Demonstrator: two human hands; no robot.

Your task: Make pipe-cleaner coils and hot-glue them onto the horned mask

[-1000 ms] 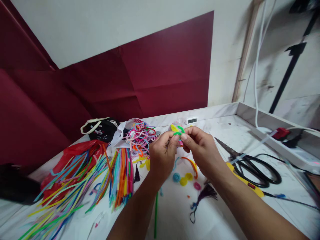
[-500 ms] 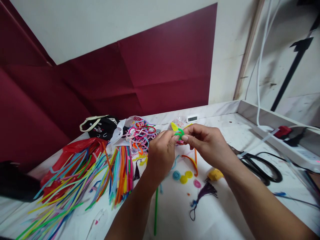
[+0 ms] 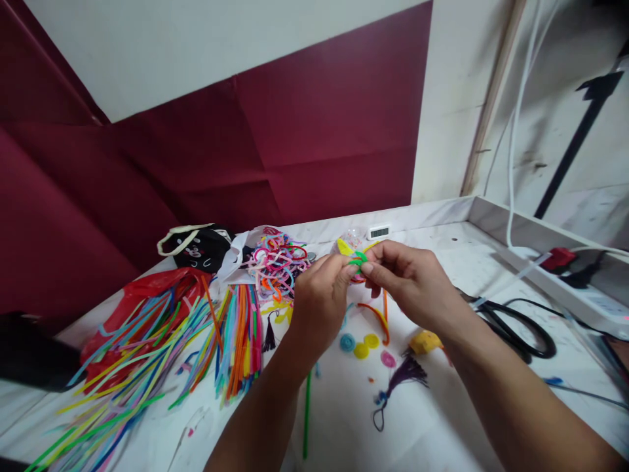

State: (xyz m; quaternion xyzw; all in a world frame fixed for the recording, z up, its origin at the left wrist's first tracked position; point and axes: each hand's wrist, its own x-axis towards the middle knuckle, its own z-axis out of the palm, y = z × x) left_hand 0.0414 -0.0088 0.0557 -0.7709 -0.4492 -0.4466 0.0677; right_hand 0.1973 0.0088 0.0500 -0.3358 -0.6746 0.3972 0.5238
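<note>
Head view: a person's two bare hands meet above a white table [image 3: 432, 426]. The left hand [image 3: 319, 305] and the right hand [image 3: 415, 285] both pinch a small green loop [image 3: 358, 259] of pipe cleaner between thumb and fingertips, held up in the air over the table's middle. A yellow piece [image 3: 343, 247] sticks out just behind the loop.

Below the hands lie small coiled discs [image 3: 361, 345] in blue, yellow and pink, a curved orange stem [image 3: 376, 316] and a purple tassel [image 3: 400, 380]. A straight green stem [image 3: 306, 413] lies beside the left forearm. To the left, a wide fan of straight pipe cleaners [image 3: 162, 354] spreads across a red bag [image 3: 142, 298]. Behind them sits a tangle of bent loops [image 3: 278, 262] and a black pouch [image 3: 199, 248]. To the right, black scissors [image 3: 515, 331] lie near the right forearm, and a power strip [image 3: 584, 298] runs along the table's raised edge.
</note>
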